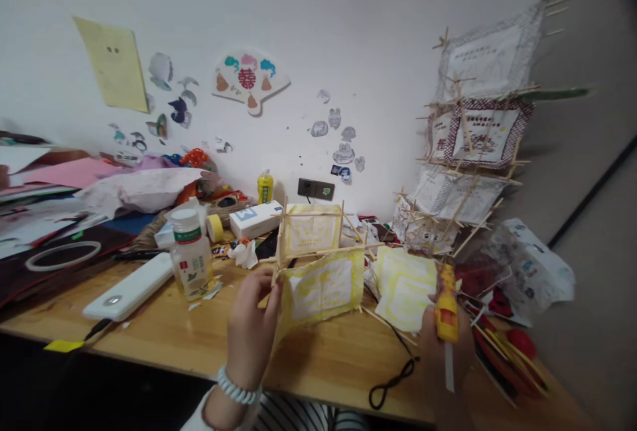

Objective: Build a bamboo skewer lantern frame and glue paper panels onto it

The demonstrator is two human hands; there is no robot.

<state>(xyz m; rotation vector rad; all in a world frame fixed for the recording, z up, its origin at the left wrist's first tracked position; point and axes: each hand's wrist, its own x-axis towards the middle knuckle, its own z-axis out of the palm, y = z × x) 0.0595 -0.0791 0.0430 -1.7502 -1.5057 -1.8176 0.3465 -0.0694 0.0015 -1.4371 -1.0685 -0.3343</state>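
My left hand is closed on the left corner of a paper-and-stick frame, whose yellow-bordered panels stand upright on the wooden table. Thin sticks run along its edges and cross at the corners. In my right hand is a yellow hot glue gun, a pale glue stick poking out of its rear end. The gun's tip points away from me, apart from the frame. Between frame and gun lies a loose yellow-bordered sheet, partly hidden by the gun and hand.
A taller stick-and-paper structure rises at the right by the wall. On the left are a clear bottle, a white power strip-like device and piled papers. A black cord loops at the front edge.
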